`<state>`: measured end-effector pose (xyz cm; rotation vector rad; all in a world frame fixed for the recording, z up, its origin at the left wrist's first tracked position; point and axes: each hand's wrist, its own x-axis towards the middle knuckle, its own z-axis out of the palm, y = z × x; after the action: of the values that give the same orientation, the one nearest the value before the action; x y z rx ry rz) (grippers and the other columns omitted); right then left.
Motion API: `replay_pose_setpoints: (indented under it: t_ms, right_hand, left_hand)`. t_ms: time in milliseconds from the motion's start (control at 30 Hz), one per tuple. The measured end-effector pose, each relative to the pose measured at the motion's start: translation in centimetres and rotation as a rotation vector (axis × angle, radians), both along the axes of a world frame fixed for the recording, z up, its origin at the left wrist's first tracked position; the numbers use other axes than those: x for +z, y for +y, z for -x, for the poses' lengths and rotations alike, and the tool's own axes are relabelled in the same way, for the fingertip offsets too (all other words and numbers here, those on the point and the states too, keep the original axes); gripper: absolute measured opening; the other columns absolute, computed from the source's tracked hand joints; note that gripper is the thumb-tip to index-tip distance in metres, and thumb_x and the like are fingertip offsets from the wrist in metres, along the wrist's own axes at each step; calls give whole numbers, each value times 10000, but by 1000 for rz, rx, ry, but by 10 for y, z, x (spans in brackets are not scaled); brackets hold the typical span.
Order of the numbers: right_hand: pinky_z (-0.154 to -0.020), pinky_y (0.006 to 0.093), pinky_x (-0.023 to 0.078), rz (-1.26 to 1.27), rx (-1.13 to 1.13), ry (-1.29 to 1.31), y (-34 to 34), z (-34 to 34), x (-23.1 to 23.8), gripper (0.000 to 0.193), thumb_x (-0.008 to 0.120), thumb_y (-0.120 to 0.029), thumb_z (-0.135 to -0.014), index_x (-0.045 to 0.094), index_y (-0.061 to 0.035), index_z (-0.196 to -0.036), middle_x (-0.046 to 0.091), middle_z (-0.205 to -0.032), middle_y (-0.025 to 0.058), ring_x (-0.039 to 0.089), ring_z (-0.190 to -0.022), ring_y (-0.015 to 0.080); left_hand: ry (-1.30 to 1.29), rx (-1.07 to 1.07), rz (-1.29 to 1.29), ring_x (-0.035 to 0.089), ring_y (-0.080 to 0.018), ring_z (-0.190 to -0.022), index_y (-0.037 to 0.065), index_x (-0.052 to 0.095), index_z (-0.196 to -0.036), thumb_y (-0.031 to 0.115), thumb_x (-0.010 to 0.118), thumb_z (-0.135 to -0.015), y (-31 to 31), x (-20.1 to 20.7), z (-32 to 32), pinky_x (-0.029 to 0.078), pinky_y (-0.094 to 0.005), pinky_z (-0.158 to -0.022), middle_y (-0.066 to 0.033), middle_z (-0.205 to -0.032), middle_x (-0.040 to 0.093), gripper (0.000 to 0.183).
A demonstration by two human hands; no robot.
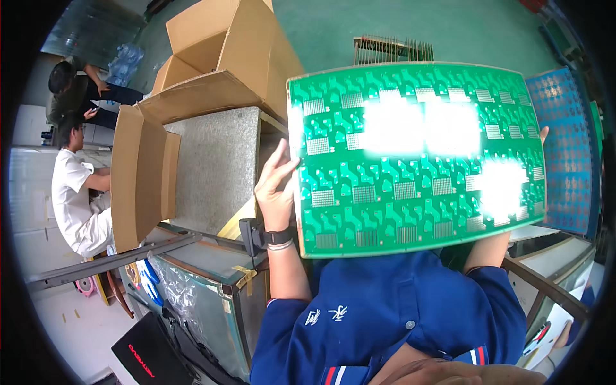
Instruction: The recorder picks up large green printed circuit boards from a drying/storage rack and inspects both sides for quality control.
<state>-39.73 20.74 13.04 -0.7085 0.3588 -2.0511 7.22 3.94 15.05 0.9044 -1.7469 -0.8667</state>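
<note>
Blue shirt nearest, and just beyond it, the green board! Left hand grasps its left edge; right hand shows just a fingertip at the opposite edge, so I can't tell its grip. Open cardboard box left of the board, blue panel on its right.

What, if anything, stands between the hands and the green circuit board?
Nothing visible: the left hand is directly against the left edge of the green circuit board, and a fingertip of the right hand shows at its right edge. The board hides the rest of that hand.
</note>
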Motion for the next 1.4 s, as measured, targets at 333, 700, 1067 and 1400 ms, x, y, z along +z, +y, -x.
replay_pose_setpoints:
  t_ms: [333,700,1067,1400]
  right_hand:
    - [-1060,389,327,36,107,-93,3,-26,-2,371,402,-244,-961,409,-58,-1282,460,-1289,116,416,-1231,218]
    - [-1053,392,331,49,108,-135,3,-37,-3,397,394,-270,-957,400,-52,-1287,465,-1282,123,421,-1221,226]
    - [-1047,396,336,105,141,-156,0,-42,-7,423,386,-296,-953,390,-45,-1293,469,-1275,129,425,-1211,235]
    - [-1041,399,340,131,150,-155,-3,-39,-7,448,378,-319,-949,382,-38,-1299,473,-1269,135,430,-1202,243]
  left_hand:
    - [424,-105,-526,564,-157,-1023,7,446,-1275,-67,486,-868,16,-6,18,462,-259,-863,-116,-1177,555,416]
    - [862,-164,-1048,579,-202,-1015,14,500,-1168,195,439,-959,15,-29,25,495,-351,-861,-118,-1137,581,283]
    - [881,-131,-1136,580,-228,-1015,57,483,-1220,202,473,-942,22,-36,23,504,-387,-849,-98,-1151,579,314]
    - [789,-231,-1153,506,-280,-1121,81,427,-1304,318,447,-945,19,-58,12,433,-453,-923,-108,-1291,489,431]
